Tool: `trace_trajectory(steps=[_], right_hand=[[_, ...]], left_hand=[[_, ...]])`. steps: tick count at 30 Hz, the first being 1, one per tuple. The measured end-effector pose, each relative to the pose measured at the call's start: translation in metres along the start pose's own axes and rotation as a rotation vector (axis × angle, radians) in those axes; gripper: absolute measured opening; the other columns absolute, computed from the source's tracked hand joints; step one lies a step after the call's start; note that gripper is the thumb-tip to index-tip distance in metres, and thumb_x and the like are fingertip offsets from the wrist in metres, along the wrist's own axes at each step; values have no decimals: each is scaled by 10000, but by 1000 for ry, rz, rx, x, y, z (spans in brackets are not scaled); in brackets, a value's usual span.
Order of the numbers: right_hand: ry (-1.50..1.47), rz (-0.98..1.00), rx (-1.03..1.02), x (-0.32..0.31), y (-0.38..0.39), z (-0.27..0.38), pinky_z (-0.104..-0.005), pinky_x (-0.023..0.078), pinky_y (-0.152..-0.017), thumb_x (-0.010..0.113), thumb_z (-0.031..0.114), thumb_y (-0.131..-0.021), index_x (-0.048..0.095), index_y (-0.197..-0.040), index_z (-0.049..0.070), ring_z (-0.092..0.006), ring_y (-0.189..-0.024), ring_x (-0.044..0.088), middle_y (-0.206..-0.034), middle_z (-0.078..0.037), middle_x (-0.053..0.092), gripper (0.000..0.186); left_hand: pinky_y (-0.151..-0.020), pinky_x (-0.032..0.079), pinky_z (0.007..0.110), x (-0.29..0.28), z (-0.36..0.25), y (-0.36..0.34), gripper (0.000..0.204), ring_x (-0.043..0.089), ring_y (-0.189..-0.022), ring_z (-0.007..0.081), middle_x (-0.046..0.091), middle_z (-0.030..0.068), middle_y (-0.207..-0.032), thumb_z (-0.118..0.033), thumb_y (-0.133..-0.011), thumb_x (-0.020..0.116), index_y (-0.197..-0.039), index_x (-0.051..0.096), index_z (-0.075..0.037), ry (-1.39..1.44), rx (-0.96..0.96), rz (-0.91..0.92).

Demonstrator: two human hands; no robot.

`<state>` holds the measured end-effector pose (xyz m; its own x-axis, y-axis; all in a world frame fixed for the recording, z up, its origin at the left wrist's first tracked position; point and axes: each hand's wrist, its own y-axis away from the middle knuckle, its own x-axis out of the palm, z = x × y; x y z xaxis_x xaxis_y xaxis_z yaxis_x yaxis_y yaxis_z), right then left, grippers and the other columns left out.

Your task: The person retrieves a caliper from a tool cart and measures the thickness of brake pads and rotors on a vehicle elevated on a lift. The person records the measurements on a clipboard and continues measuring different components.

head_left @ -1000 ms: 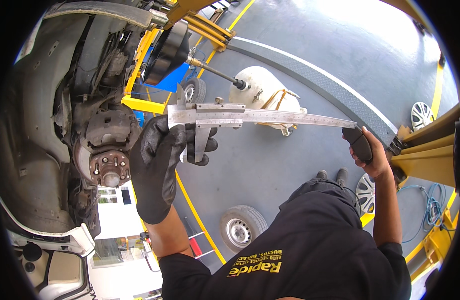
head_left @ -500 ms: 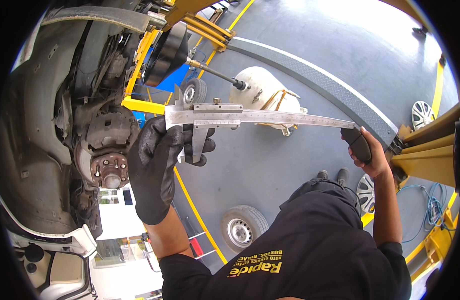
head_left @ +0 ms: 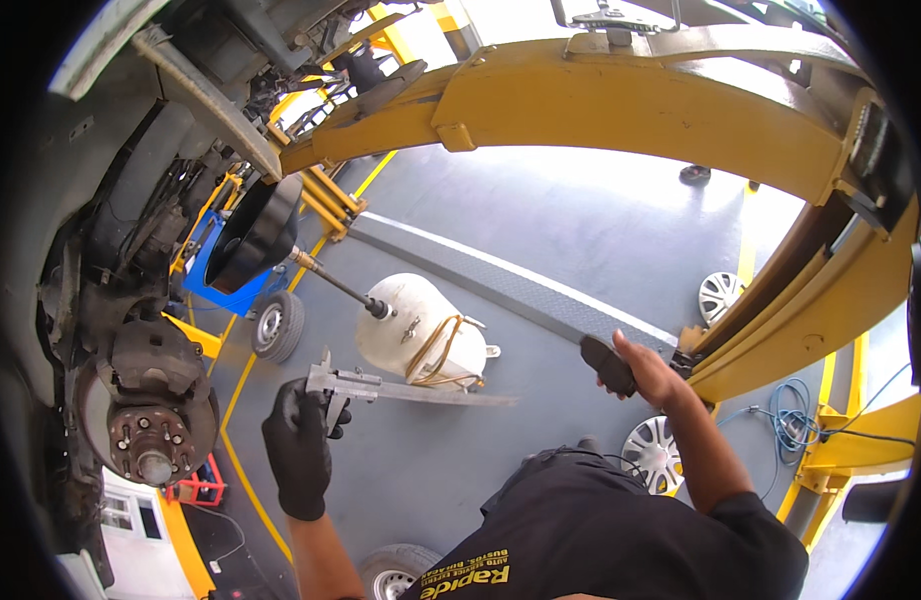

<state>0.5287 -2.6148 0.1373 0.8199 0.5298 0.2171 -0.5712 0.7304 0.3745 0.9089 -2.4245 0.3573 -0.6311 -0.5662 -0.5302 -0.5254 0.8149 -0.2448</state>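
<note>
Yellow lift arm [head_left: 631,110]: spans 12 to 2 o'clock, the largest thing in your view.
White fluid tank [head_left: 396,335]: near centre toward 8, black funnel [head_left: 256,235] above at 10.
Wheel hub [head_left: 153,440]: 8 o'clock, studs bare, apart from your glove in view.
Vernier caliper [head_left: 346,384]: 7 o'clock, far end blurred, pointing to 3; jaw gap unreadable.
Left hand [head_left: 299,450]: 8 o'clock, black-gloved, fingers pinched round the caliper's jaw end.
Right hand [head_left: 646,370]: 4 o'clock, bare, wrapped on a dark block-shaped object [head_left: 609,365], kind unclear.
Risk: you support one end only; a slack pinch could tip or drop it, thumb pressure could shift the slide.
Edges: tank at 12 from the caliper, studs at 8; depth uncertain.
Room: toward 5, between caliper and your black shirt [head_left: 601,520].
</note>
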Motion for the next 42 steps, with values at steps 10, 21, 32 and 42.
trace_trajectory(steps=[10,21,32,42], right_hand=[[497,-233,-988,171,-1,324,-277,492,-490,432,492,-1079,587,-1118,50,-142,-589,640,-733,-69,669,470],[1360,-447,-576,204,-182,342,-293,509,-577,462,458,-1072,601,-1153,57,-160,-661,657,-785,-78,684,433],[1486,-454,-490,223,-194,324,-308,525,-664,492,425,-1064,615,-1187,64,-177,-734,674,-836,-87,699,401],[1497,-482,-526,223,-184,315,-322,540,-743,519,395,-1057,627,-1219,70,-193,-799,689,-882,-94,712,379]], left_hand=[[-543,512,363,-17,145,-5,220,667,-551,207,710,108,-690,-178,-1026,518,-1039,651,-3,-205,65,37],[-600,564,295,-55,149,-15,276,716,-687,197,739,139,-873,-214,-1073,486,-1111,614,28,389,-66,182],[-596,564,296,-92,155,-3,271,719,-677,202,734,163,-873,-183,-1077,471,-1135,598,49,440,-100,261],[-587,560,302,-97,170,-6,261,717,-672,206,727,151,-864,-181,-1079,480,-1128,602,45,496,-111,282]])
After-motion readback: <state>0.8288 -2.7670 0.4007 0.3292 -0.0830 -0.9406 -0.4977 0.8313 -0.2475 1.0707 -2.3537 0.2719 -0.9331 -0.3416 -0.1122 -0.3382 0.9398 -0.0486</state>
